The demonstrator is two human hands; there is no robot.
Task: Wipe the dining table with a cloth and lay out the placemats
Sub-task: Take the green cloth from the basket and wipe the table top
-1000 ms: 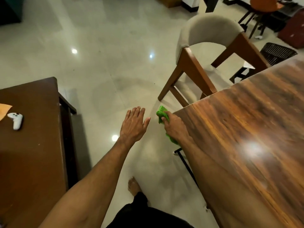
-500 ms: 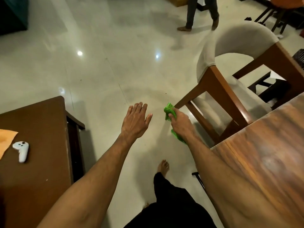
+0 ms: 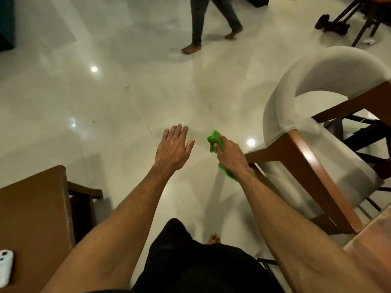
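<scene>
My right hand [image 3: 230,156] grips a bright green cloth [image 3: 215,140], bunched in the fingers, with a tail of it hanging below the wrist. The hand is in the air over the floor, left of the chair. My left hand [image 3: 174,148] is stretched out flat beside it, fingers straight, holding nothing. Only a corner of the wooden dining table [image 3: 372,233] shows at the lower right edge. No placemats are in view.
A grey-cushioned wooden chair [image 3: 296,144] stands close on the right. A brown side table [image 3: 31,208] at lower left carries a white controller [image 3: 5,267]. Another person's legs [image 3: 203,24] cross the shiny tiled floor ahead. Dark chair legs [image 3: 342,20] stand far right.
My view has swung left and away from the dining table, which has slid almost out of frame. Both hands now hang over the floor. A person has walked into view ahead.
</scene>
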